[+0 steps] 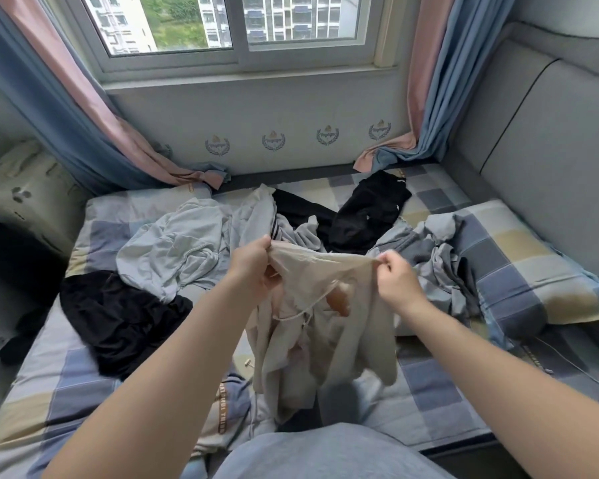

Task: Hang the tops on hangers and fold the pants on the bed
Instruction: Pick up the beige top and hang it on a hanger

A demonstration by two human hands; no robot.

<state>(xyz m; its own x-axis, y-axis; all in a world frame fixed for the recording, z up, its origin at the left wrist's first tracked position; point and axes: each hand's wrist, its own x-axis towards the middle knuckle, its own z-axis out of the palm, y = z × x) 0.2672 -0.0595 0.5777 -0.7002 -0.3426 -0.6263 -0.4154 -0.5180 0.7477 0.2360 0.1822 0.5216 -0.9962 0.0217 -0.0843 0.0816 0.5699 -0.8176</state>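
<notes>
A beige drawstring garment (pixel 329 326) hangs in the air above the bed (pixel 446 392), stretched between both hands. My left hand (pixel 253 267) grips one end of its top edge, and my right hand (pixel 395 278) pinches the other end. Its cord dangles down the front. Behind it on the bed lie a light grey top (pixel 173 250), a black garment (pixel 118 316) at the left, another black garment (pixel 370 209) at the back and a grey-blue crumpled garment (pixel 440 257) at the right. No hanger is visible.
A checked pillow (pixel 526 271) lies at the right by the grey padded headboard (pixel 540 160). Pink and blue curtains (pixel 94 122) hang at both sides of the window (pixel 236 25). A cushion (pixel 25 188) sits at the far left.
</notes>
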